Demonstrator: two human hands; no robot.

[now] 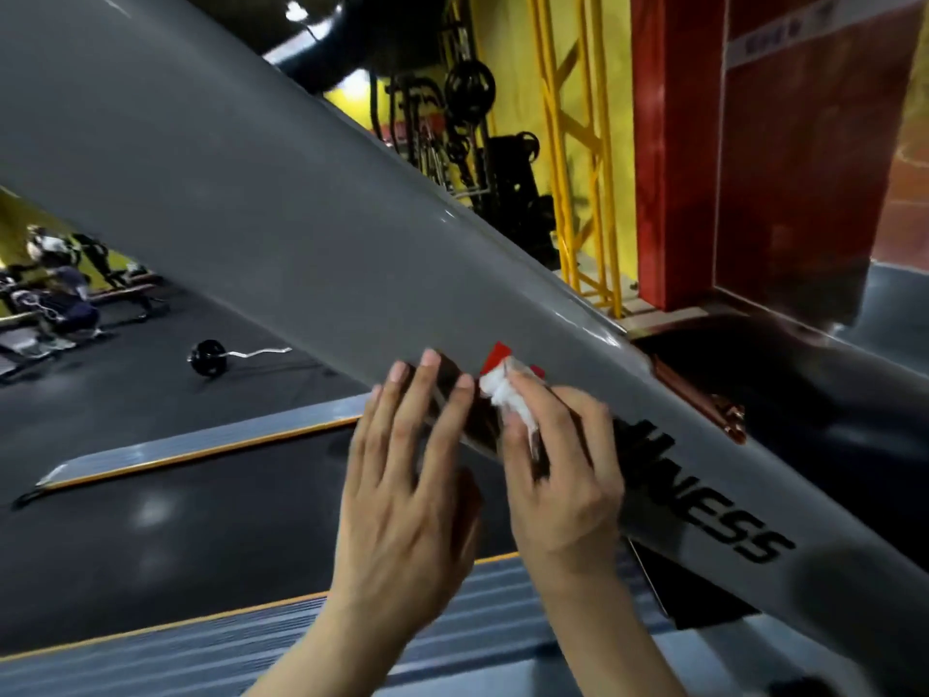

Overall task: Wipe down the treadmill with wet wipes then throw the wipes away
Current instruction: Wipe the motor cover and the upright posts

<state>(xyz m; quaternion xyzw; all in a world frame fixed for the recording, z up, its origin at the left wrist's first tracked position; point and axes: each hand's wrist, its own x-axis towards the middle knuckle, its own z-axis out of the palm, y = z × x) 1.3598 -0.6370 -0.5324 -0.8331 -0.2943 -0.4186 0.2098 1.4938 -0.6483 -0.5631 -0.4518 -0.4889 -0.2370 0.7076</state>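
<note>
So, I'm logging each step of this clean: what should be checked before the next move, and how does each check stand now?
1. Wipe packet held by left hand: ok.
2. White wipe pinched by right hand: ok.
3. Wipe fully out of the packet: not ok.
4. Treadmill's grey upright within reach: ok.
5. Wipe wet enough: cannot tell.
6. Bin in view: not ok.

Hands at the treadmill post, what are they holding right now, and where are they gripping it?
The left hand holds a dark wipes packet from its left side. The right hand pinches a white wet wipe at the packet's top opening.
</note>
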